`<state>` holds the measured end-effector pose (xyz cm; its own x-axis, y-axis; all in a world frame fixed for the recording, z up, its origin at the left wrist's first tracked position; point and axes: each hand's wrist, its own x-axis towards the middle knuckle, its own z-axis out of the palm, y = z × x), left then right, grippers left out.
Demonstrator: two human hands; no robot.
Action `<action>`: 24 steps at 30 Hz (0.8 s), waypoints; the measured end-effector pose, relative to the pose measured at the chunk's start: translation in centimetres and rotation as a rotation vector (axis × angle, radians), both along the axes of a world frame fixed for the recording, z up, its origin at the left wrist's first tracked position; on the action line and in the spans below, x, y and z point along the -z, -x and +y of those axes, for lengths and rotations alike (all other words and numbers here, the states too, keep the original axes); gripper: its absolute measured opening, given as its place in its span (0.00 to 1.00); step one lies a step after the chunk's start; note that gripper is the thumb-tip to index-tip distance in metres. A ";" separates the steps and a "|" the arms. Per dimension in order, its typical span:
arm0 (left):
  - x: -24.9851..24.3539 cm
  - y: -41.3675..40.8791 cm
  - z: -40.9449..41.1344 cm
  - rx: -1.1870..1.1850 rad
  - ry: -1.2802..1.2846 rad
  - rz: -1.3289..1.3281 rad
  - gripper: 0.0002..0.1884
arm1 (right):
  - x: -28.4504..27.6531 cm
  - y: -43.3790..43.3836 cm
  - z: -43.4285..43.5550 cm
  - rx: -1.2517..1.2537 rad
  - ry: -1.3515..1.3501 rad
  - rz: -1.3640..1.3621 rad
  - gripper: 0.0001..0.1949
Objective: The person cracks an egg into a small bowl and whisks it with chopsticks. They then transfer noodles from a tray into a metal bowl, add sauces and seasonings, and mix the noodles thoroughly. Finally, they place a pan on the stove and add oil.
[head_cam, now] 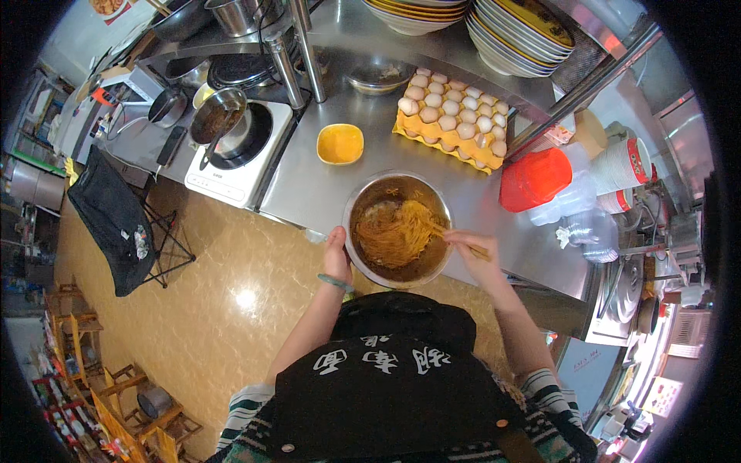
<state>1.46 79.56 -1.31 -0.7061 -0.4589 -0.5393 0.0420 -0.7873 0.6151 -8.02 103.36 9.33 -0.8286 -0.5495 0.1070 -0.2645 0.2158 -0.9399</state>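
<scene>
A round stainless-steel mixing bowl stands at the front edge of the steel counter, partly over it. Inside it lie sauce-coated noodles, paler and bunched at the right side. My left hand grips the bowl's left wall, thumb up along the rim; its other fingers are hidden. Wooden chopsticks are held in my right hand at the bowl's right rim. Their tips go into the paler noodles and cannot be made out.
Behind the bowl is a small yellow dish. Trays of eggs stand at back right, near a red plastic container. On the left, a saucepan with a ladle sits over a white induction cooker. Stacked bowls fill the shelf above.
</scene>
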 end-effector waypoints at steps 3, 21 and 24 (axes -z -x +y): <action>-0.1 0.7 0.1 0.032 0.030 -0.017 0.13 | -0.2 0.0 -1.8 -0.213 0.041 0.010 0.08; -3.2 -2.1 -1.6 -0.224 -0.293 0.097 0.24 | -6.5 -1.5 -3.3 -0.191 -0.082 -0.205 0.08; -4.4 -3.8 -4.1 -0.320 -0.233 0.102 0.26 | -6.9 -3.0 -5.6 -0.231 -0.007 -0.156 0.09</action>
